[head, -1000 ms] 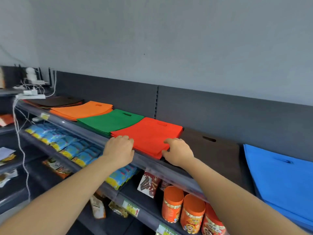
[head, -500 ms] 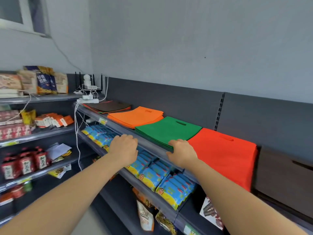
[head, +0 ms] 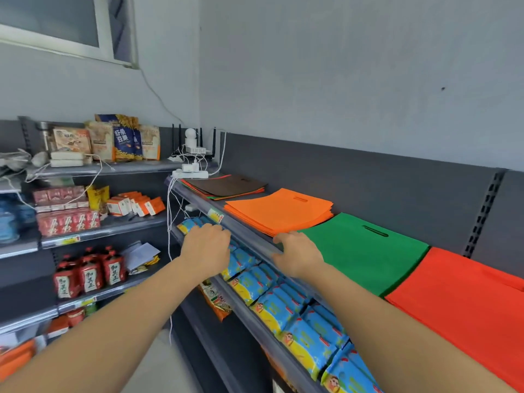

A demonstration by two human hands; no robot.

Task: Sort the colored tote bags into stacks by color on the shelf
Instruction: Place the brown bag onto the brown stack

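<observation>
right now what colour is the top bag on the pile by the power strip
Dark brown, the top bag, seen best in the head view.
</observation>
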